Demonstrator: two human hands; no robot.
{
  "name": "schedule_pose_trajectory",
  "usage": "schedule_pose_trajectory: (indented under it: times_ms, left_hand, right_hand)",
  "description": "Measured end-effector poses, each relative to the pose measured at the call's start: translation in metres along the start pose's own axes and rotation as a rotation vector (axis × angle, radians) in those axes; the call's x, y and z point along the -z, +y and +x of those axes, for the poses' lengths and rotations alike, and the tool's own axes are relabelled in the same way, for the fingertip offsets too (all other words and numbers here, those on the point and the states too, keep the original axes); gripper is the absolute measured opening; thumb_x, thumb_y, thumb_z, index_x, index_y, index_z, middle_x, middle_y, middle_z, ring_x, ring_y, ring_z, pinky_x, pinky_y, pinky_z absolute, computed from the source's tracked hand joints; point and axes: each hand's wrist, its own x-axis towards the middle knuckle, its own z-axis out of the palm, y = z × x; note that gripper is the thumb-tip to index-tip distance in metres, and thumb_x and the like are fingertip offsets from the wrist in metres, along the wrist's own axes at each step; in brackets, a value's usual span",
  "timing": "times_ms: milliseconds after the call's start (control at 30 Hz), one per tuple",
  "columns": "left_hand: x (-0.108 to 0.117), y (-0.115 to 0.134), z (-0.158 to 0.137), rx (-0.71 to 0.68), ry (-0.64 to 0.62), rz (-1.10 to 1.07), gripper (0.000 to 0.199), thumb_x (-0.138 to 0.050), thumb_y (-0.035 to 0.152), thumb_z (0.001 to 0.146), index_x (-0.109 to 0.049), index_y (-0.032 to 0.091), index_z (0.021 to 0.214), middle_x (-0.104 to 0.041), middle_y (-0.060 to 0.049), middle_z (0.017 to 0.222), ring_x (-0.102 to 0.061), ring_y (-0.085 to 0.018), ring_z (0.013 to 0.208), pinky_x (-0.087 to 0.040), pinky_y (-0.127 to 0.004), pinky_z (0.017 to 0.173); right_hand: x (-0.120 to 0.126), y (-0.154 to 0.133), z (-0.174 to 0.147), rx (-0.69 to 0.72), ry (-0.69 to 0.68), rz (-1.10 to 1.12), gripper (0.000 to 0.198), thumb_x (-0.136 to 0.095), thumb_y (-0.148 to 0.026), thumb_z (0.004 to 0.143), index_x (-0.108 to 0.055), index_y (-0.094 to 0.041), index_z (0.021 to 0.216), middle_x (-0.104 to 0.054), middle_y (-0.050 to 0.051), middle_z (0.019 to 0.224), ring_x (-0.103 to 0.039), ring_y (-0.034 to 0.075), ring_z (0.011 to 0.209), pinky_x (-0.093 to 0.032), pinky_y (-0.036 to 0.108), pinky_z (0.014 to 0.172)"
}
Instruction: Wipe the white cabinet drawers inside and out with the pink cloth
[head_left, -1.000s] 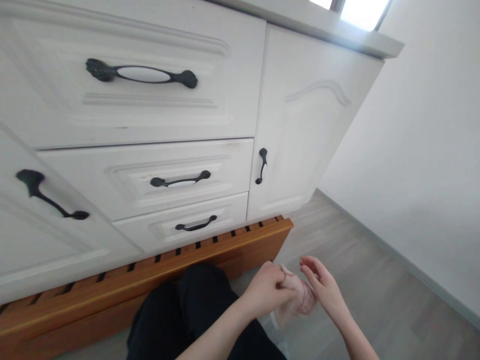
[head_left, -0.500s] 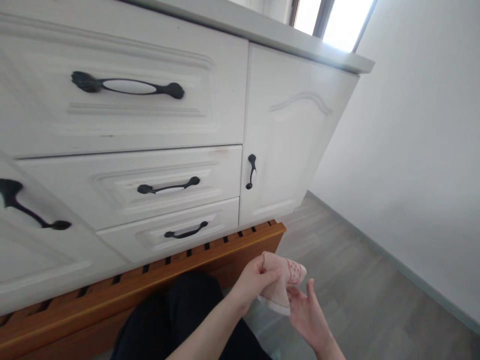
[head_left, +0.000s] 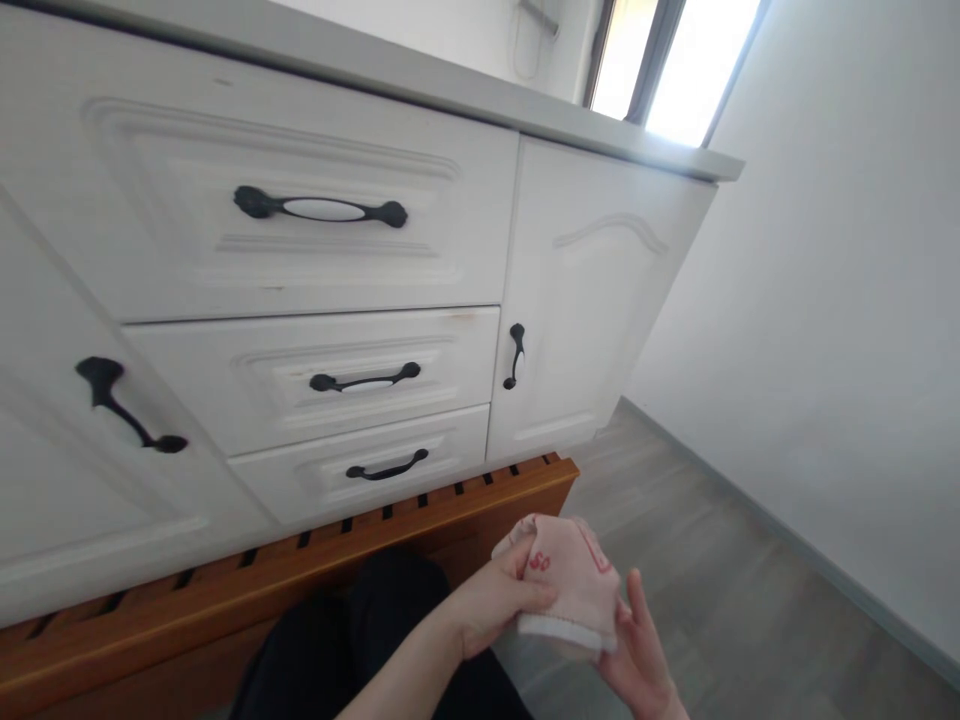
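Note:
A pink cloth [head_left: 574, 575] with red markings and a white edge along its bottom is held up low in the view, right of the middle. My left hand [head_left: 499, 595] grips its left side, thumb lying on the front and fingers partly covered by the fabric. At the cloth's right edge is my right hand [head_left: 637, 655], with the thumb up and apart from the fabric. Its fingertips touch the cloth or pass behind it and are partly hidden.
White drawers [head_left: 420, 335] with black handles fill the left and middle. A cabinet door [head_left: 592, 300] is to their right. Along their base runs a slatted wooden bench [head_left: 442, 510], close to my dark-clad knees [head_left: 397, 590]. Grey floor [head_left: 720, 570] meets a white wall [head_left: 825, 300].
The cloth has turned and spread, showing more of its pink face and white edge. Both hands keep near it, my right thumb still apart. The view has shifted slightly left and up.

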Motion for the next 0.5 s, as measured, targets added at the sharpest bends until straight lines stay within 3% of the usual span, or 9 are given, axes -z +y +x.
schedule_pose_trajectory:
  times_ms: [133, 233, 367, 500]
  left_hand:
    - [0.007, -0.003, -0.001, -0.006, 0.077, 0.013, 0.074, -0.067, 0.005, 0.054, -0.062, 0.019, 0.126, -0.072, -0.003, 0.102, -0.062, -0.011, 0.083, -0.04, -0.022, 0.073]
    - [0.01, -0.011, 0.0, -0.052, 0.098, -0.074, 0.063, -0.077, 0.012, 0.058, -0.065, 0.016, 0.12, -0.074, -0.006, 0.104, -0.066, -0.017, 0.092, -0.045, -0.026, 0.083]
    - [0.008, -0.024, 0.003, -0.076, 0.191, -0.234, 0.053, -0.085, 0.039, 0.067, -0.07, 0.013, 0.111, -0.076, -0.013, 0.105, -0.07, -0.022, 0.096, -0.049, -0.032, 0.091]
    - [0.004, -0.031, 0.008, 0.003, 0.298, -0.416, 0.047, -0.073, 0.046, 0.081, -0.071, 0.009, 0.111, -0.076, -0.015, 0.107, -0.07, -0.024, 0.103, -0.05, -0.032, 0.096]
  right_hand:
    - [-0.009, -0.016, 0.0, 0.127, 0.16, -0.07, 0.049, -0.085, -0.049, 0.073, -0.075, -0.021, 0.112, -0.076, 0.008, 0.116, -0.068, 0.026, 0.114, -0.05, 0.039, 0.104]
    - [-0.019, -0.027, -0.005, 0.211, 0.224, -0.194, 0.041, -0.083, -0.035, 0.078, -0.072, -0.022, 0.115, -0.076, 0.005, 0.117, -0.072, 0.02, 0.1, -0.055, 0.031, 0.092]
    - [-0.031, -0.033, -0.012, 0.208, 0.231, -0.283, 0.047, -0.085, -0.039, 0.075, -0.07, -0.024, 0.117, -0.075, 0.005, 0.118, -0.072, 0.023, 0.102, -0.057, 0.032, 0.089]
    - [-0.031, -0.023, -0.011, 0.029, 0.189, -0.215, 0.054, -0.081, -0.052, 0.077, -0.072, -0.018, 0.118, -0.074, 0.011, 0.122, -0.069, 0.028, 0.112, -0.055, 0.04, 0.097]
